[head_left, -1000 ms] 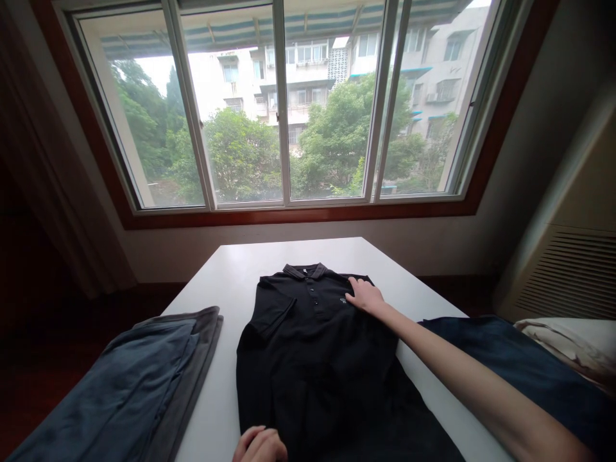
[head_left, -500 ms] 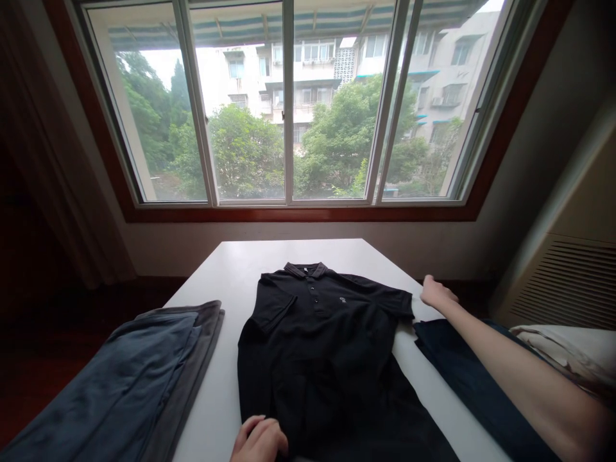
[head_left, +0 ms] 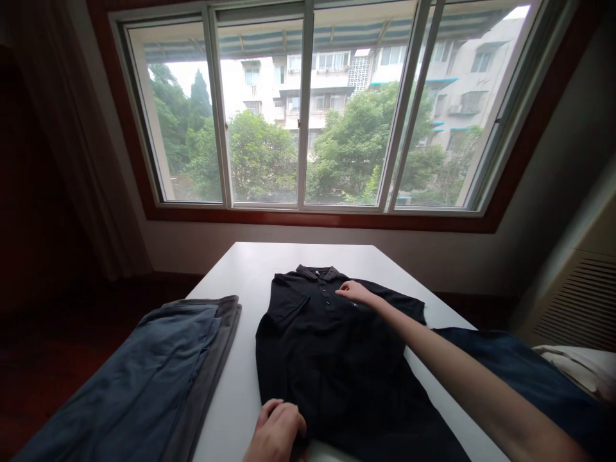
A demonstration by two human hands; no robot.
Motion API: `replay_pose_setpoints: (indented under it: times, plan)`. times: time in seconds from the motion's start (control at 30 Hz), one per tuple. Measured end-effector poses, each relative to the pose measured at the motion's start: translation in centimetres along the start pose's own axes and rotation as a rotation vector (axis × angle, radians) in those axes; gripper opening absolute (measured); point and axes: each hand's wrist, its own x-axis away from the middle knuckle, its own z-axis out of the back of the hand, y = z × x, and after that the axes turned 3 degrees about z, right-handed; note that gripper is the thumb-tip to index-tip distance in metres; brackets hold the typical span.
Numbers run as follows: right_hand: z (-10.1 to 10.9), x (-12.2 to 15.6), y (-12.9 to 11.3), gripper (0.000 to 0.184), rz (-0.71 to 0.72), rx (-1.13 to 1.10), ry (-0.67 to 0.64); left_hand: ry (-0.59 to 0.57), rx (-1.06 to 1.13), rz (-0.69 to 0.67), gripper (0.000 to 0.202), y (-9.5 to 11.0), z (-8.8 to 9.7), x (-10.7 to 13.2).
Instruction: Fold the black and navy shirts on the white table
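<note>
Right hand (head_left: pixel 355 292) moved back onto chest of black short-sleeved cotton polo shirt (head_left: pixel 332 366) | grip: right spread flat, left hand (head_left: pixel 279 428) curled at near hem, pinch unclear | shirt: flat on white tabletop (head_left: pixel 250 269) | step: seemingly smoothing; next: press remaining creases flat

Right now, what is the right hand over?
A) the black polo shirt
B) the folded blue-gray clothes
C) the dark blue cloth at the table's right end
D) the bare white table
A. The right hand lies over the chest of the black polo shirt, just beside its buttons.
</note>
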Motion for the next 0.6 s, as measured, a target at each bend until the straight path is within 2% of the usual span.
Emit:
replay_pose_setpoints:
  times: [0.1,0.2,0.3,0.4,0.5,0.6]
  plan:
    - [-3.7,-0.4,-4.9,0.033,0.041,-0.136,-0.053,0.004,-0.017,-0.024,0.024,-1.3,-1.3,0.2]
    - [-5.7,-0.3,-7.7,0.036,0.001,-0.216,-0.088,-0.069,-0.015,0.022,0.026,-1.8,-2.0,0.2]
    - [-6.4,0.0,-9.3,0.036,-0.061,-0.281,-0.138,-0.168,0.021,0.065,0.022,-1.3,-1.2,0.0]
    - [-6.7,0.1,-11.5,0.027,-0.095,-0.395,-0.191,-0.211,0.053,0.076,0.023,-0.2,0.4,-0.2]
    - [-6.8,-0.2,-15.8,0.021,-0.074,-0.562,-0.246,-0.206,0.061,0.074,0.023,0.5,1.7,-0.1]
    - [-6.6,-0.2,-21.3,0.015,0.024,-0.740,-0.353,-0.175,0.064,0.060,0.023,0.6,2.3,0.0]
